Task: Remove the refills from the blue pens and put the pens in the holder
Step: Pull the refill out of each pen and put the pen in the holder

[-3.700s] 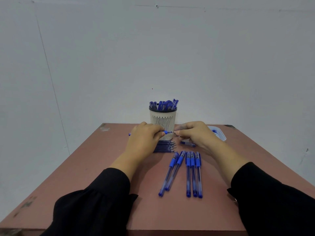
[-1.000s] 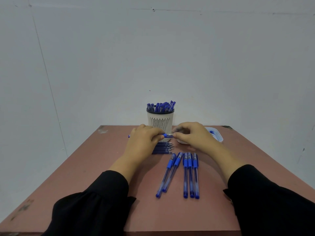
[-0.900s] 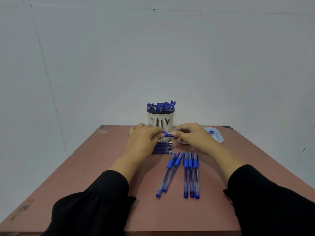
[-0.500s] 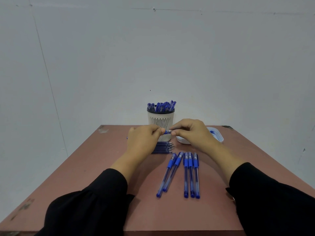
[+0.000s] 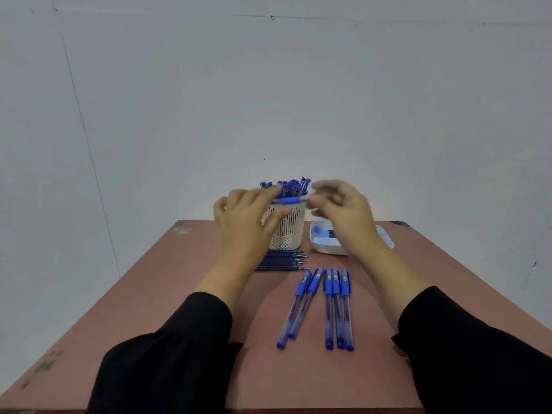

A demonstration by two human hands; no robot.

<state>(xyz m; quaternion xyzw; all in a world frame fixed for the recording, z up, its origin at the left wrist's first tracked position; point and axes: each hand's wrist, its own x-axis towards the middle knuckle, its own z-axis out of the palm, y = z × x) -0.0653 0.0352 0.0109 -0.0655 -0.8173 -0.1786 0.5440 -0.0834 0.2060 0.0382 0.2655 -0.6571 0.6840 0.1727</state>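
Note:
A blue pen (image 5: 291, 200) lies level in the air in front of the rim of the white slotted holder (image 5: 288, 234). My left hand (image 5: 248, 228) grips its left part, which the fingers hide. My right hand (image 5: 343, 216), blurred by motion, pinches the pen's right end with curled fingertips. The holder stands at the back middle of the table and is packed with blue pens (image 5: 288, 186). Several capped blue pens (image 5: 334, 306) lie side by side in front of me. A row of dark blue refills (image 5: 283, 259) lies at the holder's foot.
A shallow white tray (image 5: 322, 248) with small blue bits stands right of the holder, partly behind my right wrist. The reddish-brown table (image 5: 167, 294) ends against a grey wall. My black sleeves cover the near edge.
Both hands have lifted the pen from just above the table to the height of the holder's rim. The tray, hidden before behind my right hand, shows more.

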